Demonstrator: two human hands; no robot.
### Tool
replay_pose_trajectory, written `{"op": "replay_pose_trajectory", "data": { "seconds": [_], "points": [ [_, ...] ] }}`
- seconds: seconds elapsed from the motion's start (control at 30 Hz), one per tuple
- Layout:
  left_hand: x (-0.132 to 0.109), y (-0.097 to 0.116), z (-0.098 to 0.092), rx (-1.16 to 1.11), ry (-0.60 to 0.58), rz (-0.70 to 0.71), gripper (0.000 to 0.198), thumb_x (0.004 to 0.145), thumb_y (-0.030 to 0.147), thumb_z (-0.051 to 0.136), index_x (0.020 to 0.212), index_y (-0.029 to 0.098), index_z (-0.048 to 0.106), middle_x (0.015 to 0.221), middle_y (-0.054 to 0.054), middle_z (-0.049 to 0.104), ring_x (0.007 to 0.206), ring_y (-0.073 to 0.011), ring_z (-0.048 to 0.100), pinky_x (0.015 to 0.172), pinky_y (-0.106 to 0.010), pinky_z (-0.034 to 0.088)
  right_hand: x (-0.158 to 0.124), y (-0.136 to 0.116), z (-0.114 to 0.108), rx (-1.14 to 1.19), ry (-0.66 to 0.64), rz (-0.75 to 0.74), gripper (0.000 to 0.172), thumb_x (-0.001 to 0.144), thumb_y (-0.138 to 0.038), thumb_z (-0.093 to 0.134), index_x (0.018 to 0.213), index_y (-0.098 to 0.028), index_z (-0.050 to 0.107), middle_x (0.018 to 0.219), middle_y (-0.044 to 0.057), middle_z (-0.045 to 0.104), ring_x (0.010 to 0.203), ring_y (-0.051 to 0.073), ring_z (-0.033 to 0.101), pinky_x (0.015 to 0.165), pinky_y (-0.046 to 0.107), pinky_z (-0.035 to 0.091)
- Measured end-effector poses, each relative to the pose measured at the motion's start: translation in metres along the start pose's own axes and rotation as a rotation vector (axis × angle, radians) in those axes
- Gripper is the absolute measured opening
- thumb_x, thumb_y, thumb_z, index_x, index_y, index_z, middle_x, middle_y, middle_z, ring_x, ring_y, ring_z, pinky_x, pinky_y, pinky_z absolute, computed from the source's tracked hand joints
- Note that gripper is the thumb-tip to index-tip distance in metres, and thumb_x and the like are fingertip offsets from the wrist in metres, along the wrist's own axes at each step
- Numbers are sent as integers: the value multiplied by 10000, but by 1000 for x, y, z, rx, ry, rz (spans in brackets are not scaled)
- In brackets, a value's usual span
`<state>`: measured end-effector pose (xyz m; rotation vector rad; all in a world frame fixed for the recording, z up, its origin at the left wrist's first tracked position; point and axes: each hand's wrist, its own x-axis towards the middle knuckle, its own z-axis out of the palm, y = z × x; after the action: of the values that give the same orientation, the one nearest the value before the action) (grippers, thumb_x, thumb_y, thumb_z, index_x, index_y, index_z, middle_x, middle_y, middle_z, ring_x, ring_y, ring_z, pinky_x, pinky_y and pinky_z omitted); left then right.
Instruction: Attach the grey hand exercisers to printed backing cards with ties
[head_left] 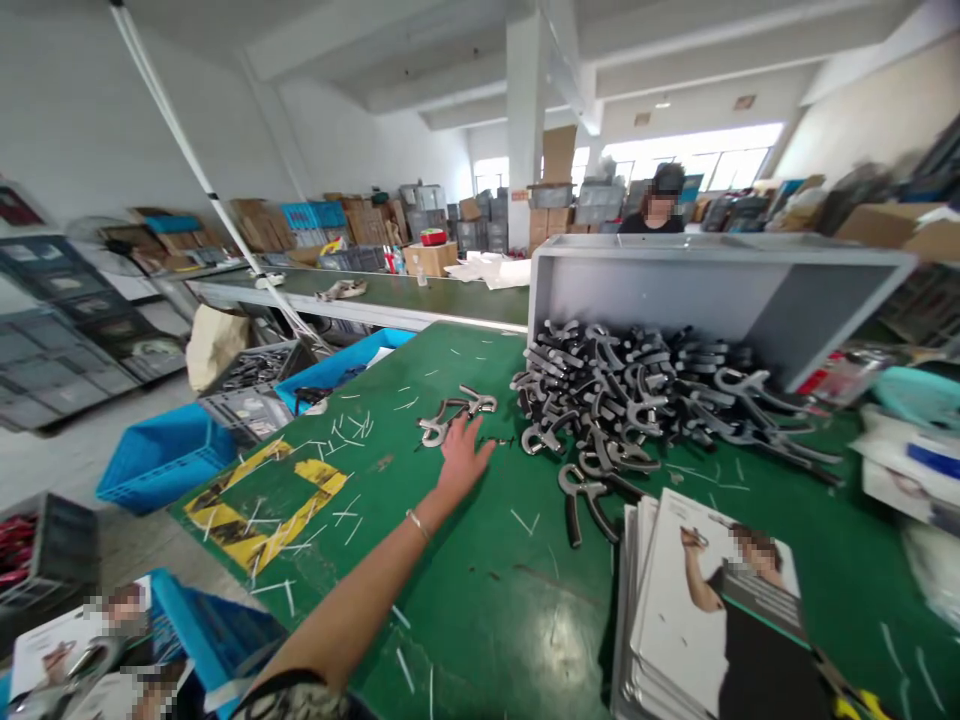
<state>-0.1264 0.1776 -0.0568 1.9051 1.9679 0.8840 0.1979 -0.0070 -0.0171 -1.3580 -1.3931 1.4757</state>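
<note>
My left hand (461,455) reaches over the green table, palm down, fingers stretched out and apart. Its fingertips are at two grey-and-black hand grip strengtheners (477,401); whether they touch cannot be made out. Small dark bits (496,441) lie just right of the thumb. Further right, a large heap of the same grip strengtheners (637,385) spills from a tipped grey crate (652,285). One strengthener (589,500) lies at the heap's near edge. My right hand is out of view.
Printed cards (675,600) are stacked at front right, beside yellow-handled scissors (859,703). White strips lie around a yellow-black taped square (324,480). Blue bins (165,455) stand left of the table. Behind the crate is a person (652,215); a long bench (390,300) runs across the back.
</note>
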Motion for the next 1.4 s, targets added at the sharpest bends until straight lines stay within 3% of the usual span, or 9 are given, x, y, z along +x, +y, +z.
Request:
{"op": "replay_pose_trajectory", "data": {
  "seconds": [0.07, 0.13, 0.3, 0.4, 0.57, 0.7, 0.9, 1.17, 1.4],
  "points": [
    [53, -17, -4, 88, 43, -107, 648, 915, 431, 544, 1487, 163, 399, 1608, -208, 202, 1468, -442, 145, 1128, -647, 178, 25, -5, -16, -2, 24, -29, 526, 760, -676, 626, 1268, -564, 551, 880, 67, 721, 937, 349, 691, 600, 505, 622],
    [91, -27, -1, 161, 52, -181, 646, 914, 495, 520, 1481, 202, 420, 1569, -203, 295, 1429, -454, 220, 1092, -651, 222, 41, -8, -31, 5, 51, -57, 499, 789, -635, 659, 1269, -552, 547, 958, 71, 711, 1043, 346, 651, 635, 497, 620],
    [121, -34, 30, 337, 64, -267, 521, 889, 586, 494, 1298, 293, 630, 1451, -154, 468, 1296, -445, 363, 1016, -651, 274, 60, -6, -50, 56, 92, -99, 312, 855, -438, 704, 1156, -413, 630, 1192, 63, 640, 1149, 286, 582, 715, 380, 595],
    [109, -32, 50, 427, 80, -249, 502, 899, 597, 461, 1265, 313, 655, 1455, -144, 459, 1279, -443, 363, 996, -631, 286, 43, 3, -50, 113, 123, -93, 308, 863, -448, 691, 1164, -422, 629, 1189, 66, 645, 1125, 283, 596, 705, 383, 595],
    [56, 2, 84, 498, 22, -87, 499, 938, 582, 385, 1301, 335, 621, 1493, -134, 411, 1303, -453, 329, 989, -634, 278, -43, 11, -43, 253, 340, -49, 321, 878, -525, 597, 1193, -488, 647, 924, 47, 727, 888, 322, 700, 665, 473, 612],
    [6, 36, 108, 478, -38, 85, 485, 968, 516, 347, 1304, 301, 621, 1506, -157, 386, 1327, -472, 307, 999, -649, 254, -81, -2, -37, 493, 581, -205, 408, 978, -357, 507, 1385, -380, 514, 1291, 81, 652, 948, 227, 710, 827, 407, 590],
    [-31, 50, 119, 614, 35, 262, 493, 977, 503, 314, 1345, 308, 578, 1483, -161, 429, 1331, -462, 342, 975, -612, 316, -97, -1, -41, 533, 587, -415, 464, 1017, -235, 439, 1454, -390, 418, 1540, 40, 425, 1256, 251, 577, 1058, 498, 469],
    [-37, 52, 116, 640, 44, 302, 521, 981, 511, 296, 1369, 288, 563, 1455, -174, 467, 1309, -448, 383, 982, -594, 326, -124, 15, -55, 322, 685, -422, 423, 1028, -232, 412, 1426, -365, 467, 1488, 37, 489, 1230, 214, 603, 1141, 464, 369],
    [-40, 56, 116, 520, 6, 310, 522, 984, 466, 356, 1385, 189, 541, 1473, -212, 437, 1377, -437, 316, 1043, -611, 264, -139, 122, -114, -446, 919, -220, 362, 977, -344, 474, 1308, -258, 594, 1346, 92, 617, 1279, 270, 541, 1117, 529, 374]
  ]
}}
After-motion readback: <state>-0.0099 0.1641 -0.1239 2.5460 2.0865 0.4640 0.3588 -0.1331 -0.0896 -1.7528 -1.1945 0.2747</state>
